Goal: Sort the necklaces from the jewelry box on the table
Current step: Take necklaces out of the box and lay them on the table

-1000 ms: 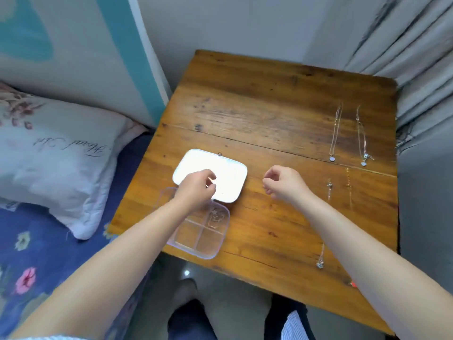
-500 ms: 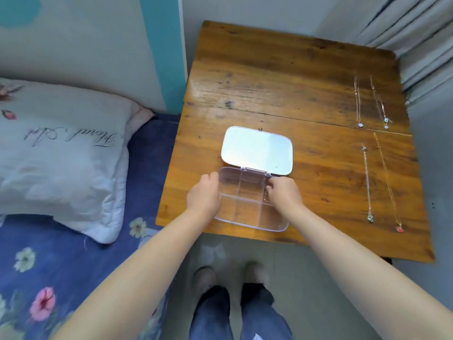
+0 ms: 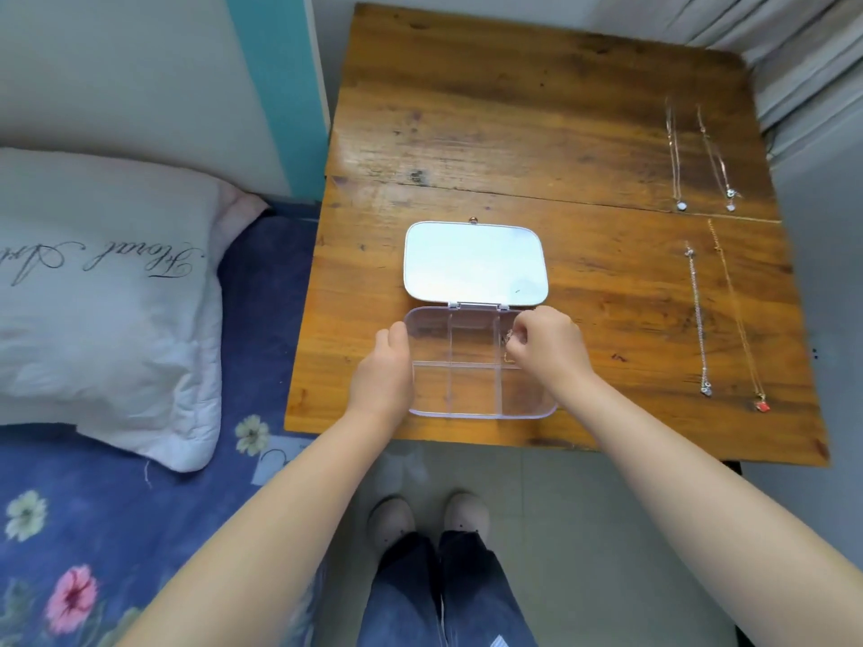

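Observation:
A clear plastic jewelry box with several compartments lies near the front edge of the wooden table, its mirrored lid folded flat behind it. My left hand holds the box's left edge. Inside the back right compartment, my right hand pinches a thin gold necklace, mostly hidden by the fingers. Several necklaces lie straight along the table's right side: two at the back, and nearer me a silver one and a gold one with a red pendant.
A bed with a white pillow and blue floral sheet borders the table's left side. Grey curtains hang at the back right. My legs and shoes stand on the tiled floor under the table's front edge.
The view has swung so that the box sits square in front of me. My left hand moved from the lid to the box's left edge, and my right hand reached into the back right compartment.

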Tool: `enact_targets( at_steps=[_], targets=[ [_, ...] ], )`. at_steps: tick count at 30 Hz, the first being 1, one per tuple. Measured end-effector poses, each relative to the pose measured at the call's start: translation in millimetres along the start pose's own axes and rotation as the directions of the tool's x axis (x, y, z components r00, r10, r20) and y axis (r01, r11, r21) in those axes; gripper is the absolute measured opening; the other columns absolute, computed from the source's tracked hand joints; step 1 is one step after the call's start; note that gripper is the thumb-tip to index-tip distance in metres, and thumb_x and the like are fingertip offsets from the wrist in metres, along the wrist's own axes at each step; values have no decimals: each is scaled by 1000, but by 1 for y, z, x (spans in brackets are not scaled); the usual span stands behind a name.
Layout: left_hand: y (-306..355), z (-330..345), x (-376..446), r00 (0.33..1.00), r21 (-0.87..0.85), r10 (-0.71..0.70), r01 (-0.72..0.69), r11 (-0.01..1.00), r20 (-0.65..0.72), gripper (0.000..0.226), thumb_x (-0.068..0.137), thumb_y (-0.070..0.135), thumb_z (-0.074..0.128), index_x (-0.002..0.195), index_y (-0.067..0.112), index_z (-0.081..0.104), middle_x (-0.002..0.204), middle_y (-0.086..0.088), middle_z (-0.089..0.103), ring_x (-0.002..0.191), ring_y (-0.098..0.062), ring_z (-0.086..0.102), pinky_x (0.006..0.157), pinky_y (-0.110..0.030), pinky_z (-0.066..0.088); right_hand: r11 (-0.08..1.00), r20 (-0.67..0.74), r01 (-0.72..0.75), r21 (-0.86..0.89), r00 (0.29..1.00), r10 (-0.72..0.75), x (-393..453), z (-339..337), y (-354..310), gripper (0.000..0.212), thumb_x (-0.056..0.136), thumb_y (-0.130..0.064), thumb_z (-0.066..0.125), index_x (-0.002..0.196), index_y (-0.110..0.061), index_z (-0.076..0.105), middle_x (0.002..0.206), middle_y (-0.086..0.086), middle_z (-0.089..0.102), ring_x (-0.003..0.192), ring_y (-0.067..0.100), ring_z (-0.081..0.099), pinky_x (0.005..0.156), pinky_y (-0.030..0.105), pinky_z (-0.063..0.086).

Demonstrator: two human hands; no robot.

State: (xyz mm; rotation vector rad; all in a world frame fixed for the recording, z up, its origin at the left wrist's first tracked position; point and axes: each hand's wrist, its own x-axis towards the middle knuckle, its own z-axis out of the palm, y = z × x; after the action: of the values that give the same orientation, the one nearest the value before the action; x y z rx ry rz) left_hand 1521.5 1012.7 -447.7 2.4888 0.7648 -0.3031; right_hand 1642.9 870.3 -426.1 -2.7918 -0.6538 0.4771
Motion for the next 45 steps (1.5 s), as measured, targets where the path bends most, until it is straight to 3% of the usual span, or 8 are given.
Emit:
enact_targets(
  at_steps=[6,11,18,24,28,34,40,45],
  targets=[
    [10,-8,-4,997,60,-63,61,996,42,35,93,-2,44,126,6,39,117,-15,53,82,-32,60,64,-36,48,949,-174,21,314,984,36,-31,-96,8,6,76,-1,62,78,0,67,70,10,63,66,21,56,58,17,42],
    [34,-22,-7,999,190,-40,44,981,-26,28,93,13,48,120,8,42,116,-12,52,102,-28,53,75,-34,49,842,-256,36,538,959,122,-47,-164,23,5,81,-5,61,81,-8,63,67,5,64,52,2,62,52,12,53],
    [118,-13,-2,974,175,219,-225,959,54,33,92,14,41,125,9,44,121,-10,52,113,-29,51,86,-38,48,876,-376,23,481,908,183,-16,-209,70,15,86,-15,59,92,-3,66,80,12,69,67,26,66,64,31,56],
    [169,12,23,955,314,261,-294,903,144,21,93,15,40,106,4,53,116,-14,54,110,-31,49,86,-37,45,900,-342,36,435,931,128,46,-200,106,20,87,-10,53,102,-2,65,102,17,70,93,28,65,88,42,54],
    [188,26,42,961,313,242,-274,910,135,23,94,19,43,108,6,55,117,-12,56,111,-30,48,89,-37,46,928,-297,87,361,954,26,61,-178,128,21,86,-3,52,101,0,66,103,16,71,95,28,63,88,28,47],
    [200,52,59,965,265,220,-251,931,142,25,94,17,43,109,3,57,119,-14,57,115,-29,48,95,-35,43,955,51,212,207,973,-227,25,-77,179,25,84,5,50,105,5,65,110,21,68,105,32,62,94,36,45],
    [204,81,58,958,272,227,-268,924,173,38,93,18,43,127,3,48,143,-15,42,137,-30,32,115,-35,28,912,-26,368,182,929,-370,-16,-18,204,15,70,5,60,82,2,68,83,17,73,75,36,67,68,40,60],
    [204,94,46,973,280,164,-206,938,164,53,98,20,36,146,2,23,158,-16,15,148,-31,8,121,-37,15,904,-70,412,117,911,-406,-28,-4,214,9,70,4,62,77,3,67,92,20,70,84,37,66,60,43,60]
  ],
)
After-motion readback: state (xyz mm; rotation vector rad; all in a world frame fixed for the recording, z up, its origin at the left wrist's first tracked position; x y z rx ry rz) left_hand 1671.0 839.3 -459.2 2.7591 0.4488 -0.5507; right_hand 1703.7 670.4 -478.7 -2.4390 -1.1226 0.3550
